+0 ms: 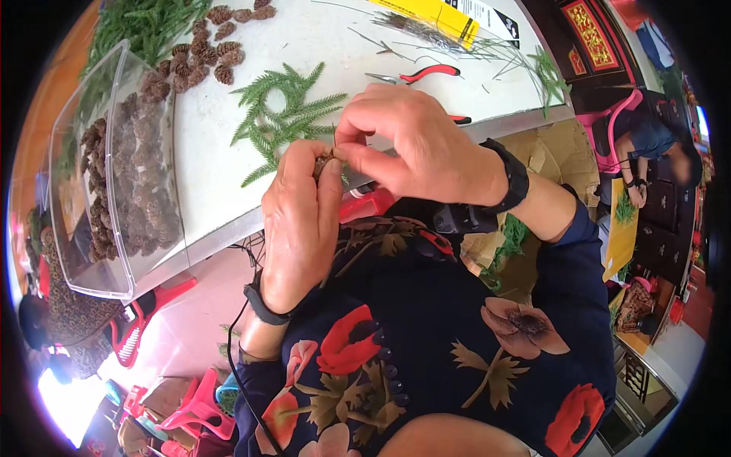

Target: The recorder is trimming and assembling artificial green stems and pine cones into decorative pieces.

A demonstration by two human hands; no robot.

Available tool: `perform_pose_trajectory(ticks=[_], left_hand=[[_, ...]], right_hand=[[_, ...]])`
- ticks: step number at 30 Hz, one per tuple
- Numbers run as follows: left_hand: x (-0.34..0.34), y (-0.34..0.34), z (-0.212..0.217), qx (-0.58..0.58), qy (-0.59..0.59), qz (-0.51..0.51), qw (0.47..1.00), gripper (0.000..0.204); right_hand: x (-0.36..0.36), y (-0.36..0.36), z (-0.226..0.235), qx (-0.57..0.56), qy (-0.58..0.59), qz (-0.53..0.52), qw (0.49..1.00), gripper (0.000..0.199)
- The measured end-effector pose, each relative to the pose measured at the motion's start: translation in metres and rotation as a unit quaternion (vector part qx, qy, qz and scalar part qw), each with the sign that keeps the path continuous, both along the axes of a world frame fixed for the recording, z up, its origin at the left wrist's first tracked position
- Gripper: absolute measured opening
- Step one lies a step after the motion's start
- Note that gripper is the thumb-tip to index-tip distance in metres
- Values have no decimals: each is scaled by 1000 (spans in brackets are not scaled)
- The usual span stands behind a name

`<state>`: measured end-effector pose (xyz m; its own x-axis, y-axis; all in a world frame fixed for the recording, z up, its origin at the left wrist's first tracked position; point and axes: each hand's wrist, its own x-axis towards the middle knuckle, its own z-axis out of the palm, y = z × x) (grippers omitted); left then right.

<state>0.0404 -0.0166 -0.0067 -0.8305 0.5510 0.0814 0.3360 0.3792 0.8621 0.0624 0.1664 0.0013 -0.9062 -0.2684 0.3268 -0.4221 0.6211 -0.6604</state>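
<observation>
My left hand (298,209) is closed round a small brown pine cone (323,163), mostly hidden by the fingers, at the table's near edge. Thumb and forefinger of my right hand (415,141) pinch together right at the cone, on what looks like a thin wire; its far end is hidden. Just beyond both hands, green artificial pine sprigs (285,114) lie on the white table (221,167). Pliers with red and black handles (430,73) rest past my right hand, and a second red-black handle shows partly behind it.
A clear plastic bin (118,152) of pine cones stands at the left. Loose cones (202,57) and a heap of greenery (141,30) lie behind it. Thin wires (426,34) and a yellow package (449,19) are at the far side. Another person (647,148) works at the right.
</observation>
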Motion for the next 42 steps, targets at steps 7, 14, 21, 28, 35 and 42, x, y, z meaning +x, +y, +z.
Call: perform_pose_trajectory(ticks=[7, 14, 21, 28, 35, 42], left_hand=[[-7, -1, 0, 73, -161, 5, 984, 13], [5, 3, 5, 76, -165, 8, 983, 13], [-1, 10, 14, 33, -125, 18, 991, 11], [-105, 19, 8, -154, 349, -95, 920, 11], [-148, 21, -18, -221, 333, -115, 909, 16], [-126, 8, 7, -65, 148, 49, 986, 16]], right_hand=[[20, -18, -19, -421, -254, -117, 863, 14], [27, -38, -33, -568, -209, -132, 785, 15], [34, -27, -32, -563, -202, -130, 791, 13], [50, -9, -26, -597, -212, -152, 759, 13], [67, -2, -34, -575, -226, -143, 773, 12], [56, 8, -17, -574, -239, -170, 764, 13]])
